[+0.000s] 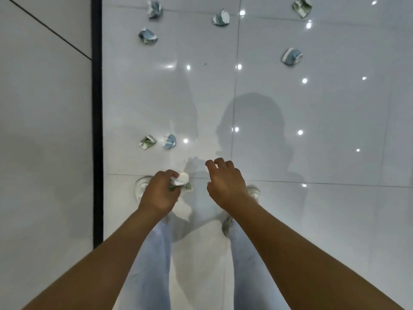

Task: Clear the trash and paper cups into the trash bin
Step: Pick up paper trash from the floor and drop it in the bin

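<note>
Head view looks straight down at your two bare arms reaching out over a glossy white tiled floor [312, 130]. Your left hand [159, 191] is curled round a crumpled paper cup [182, 180], white with a green print, held above your left shoe [140, 186]. Your right hand [225, 182] holds nothing; its fingers hang loosely bent, just beside the left hand and above your right shoe [253, 191]. Your pale blue trousers [152, 265] show below the forearms.

Further out, two crushed cups lie near each other on the floor ahead of your left hand: a green one [147, 142] and a blue one [170, 141]. Well beyond them five more crushed cups are scattered: two blue at upper left [148, 36] [154, 8], one at top centre [221, 18], one blue at right [291, 56] and one green in the top right corner [301, 6]. A black strip [96, 108] borders the floor on the left, against a grey wall [44, 130].
</note>
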Tool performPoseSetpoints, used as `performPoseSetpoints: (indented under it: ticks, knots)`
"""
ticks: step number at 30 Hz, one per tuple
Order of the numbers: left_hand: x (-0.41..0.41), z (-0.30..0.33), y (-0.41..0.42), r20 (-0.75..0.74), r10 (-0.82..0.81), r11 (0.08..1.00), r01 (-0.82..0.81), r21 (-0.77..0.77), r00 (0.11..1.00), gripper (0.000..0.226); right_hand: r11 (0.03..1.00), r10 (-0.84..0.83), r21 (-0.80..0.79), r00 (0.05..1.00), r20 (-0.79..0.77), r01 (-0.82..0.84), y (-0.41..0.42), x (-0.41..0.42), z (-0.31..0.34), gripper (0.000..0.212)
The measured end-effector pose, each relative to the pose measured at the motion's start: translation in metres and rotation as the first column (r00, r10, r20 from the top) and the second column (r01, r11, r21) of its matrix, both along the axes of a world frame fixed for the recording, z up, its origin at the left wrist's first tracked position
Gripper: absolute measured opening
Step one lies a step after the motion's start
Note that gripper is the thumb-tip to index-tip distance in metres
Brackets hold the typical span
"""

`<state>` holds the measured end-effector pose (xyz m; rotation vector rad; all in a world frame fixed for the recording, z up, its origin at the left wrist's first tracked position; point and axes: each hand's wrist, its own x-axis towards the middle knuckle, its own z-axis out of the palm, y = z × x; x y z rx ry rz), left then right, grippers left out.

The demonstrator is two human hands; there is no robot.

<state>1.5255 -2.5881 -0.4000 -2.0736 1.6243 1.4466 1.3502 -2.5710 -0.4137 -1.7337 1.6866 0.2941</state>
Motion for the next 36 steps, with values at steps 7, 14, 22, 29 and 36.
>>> performPoseSetpoints:
  ticks: [7,14,22,29,36]
  knots:
    - [0.123,0.002,-0.022,0.004,-0.071,0.997,0.071,0.003,0.997,0.034,0.987,-0.140,0.079,0.990,-0.026,0.142,-0.019,0.112,-0.002,0.047]
    - [0.187,-0.023,-0.048,0.031,-0.097,0.995,0.097,-0.003,0.995,0.032,0.971,-0.234,0.051,0.972,0.005,0.233,-0.046,0.164,-0.024,0.051]
    - [0.201,-0.094,-0.053,-0.010,-0.074,0.995,0.073,-0.063,0.997,0.033,0.976,-0.208,0.059,0.978,-0.020,0.208,-0.064,0.181,-0.106,0.050]
    - [0.206,-0.196,-0.049,0.007,-0.119,0.987,0.119,-0.111,0.993,0.035,0.978,-0.196,0.060,0.980,-0.042,0.198,-0.070,0.190,-0.225,0.052]
    - [0.199,-0.291,-0.052,-0.069,-0.074,0.984,0.061,-0.166,0.995,0.035,0.980,-0.195,0.015,0.978,-0.078,0.196,-0.084,0.195,-0.340,0.064]
